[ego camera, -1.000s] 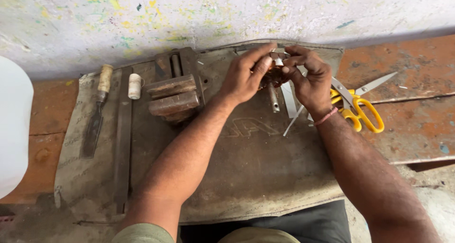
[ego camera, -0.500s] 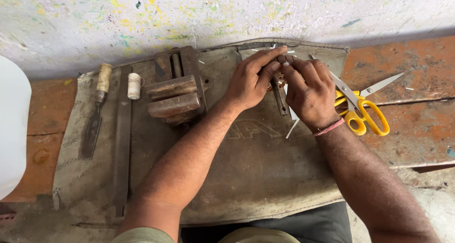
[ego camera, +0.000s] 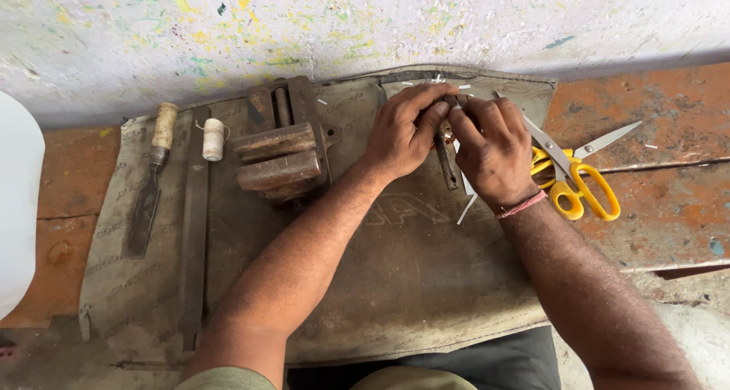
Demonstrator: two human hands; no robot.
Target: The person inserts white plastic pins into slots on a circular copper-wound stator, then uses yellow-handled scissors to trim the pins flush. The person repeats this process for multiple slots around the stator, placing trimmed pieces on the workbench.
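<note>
Far centre of the mat [ego camera: 395,283], near the wall [ego camera: 365,25]: both hands bunched together over one small part. Left hand [ego camera: 407,135] comes in from the near left, fingers curled down, thumb and fingertips pinched on a small dark piece [ego camera: 455,101] at the top of the cluster. Right hand [ego camera: 494,150] sits just right of it, knuckles up, fingers folded over the same spot, touching the left hand's fingers. Piece itself is mostly hidden under the fingers, can't tell its shape or which hand carries the load. A dark metal rod [ego camera: 447,158] runs down between the two hands toward the near side, its top end lost under the fingers. Thin white strips [ego camera: 467,207] lie on the mat just below the right hand, one angled down-left. Red thread band on the right wrist [ego camera: 521,205]. Yellow-handled scissors [ego camera: 574,173] lie just right of the right hand, blades open, half on the mat edge and half on the rusty bench top [ego camera: 669,200]. Left of the hands, close by: rusty bench vise [ego camera: 281,143], jaws nearly closed. Further left: small spool of white thread [ego camera: 214,139], long flat file [ego camera: 194,230] lying near-to-far, and a wooden-handled chisel [ego camera: 152,181] at the mat's left side. White curved object [ego camera: 19,207] at the far left edge, cut off by the frame.
</note>
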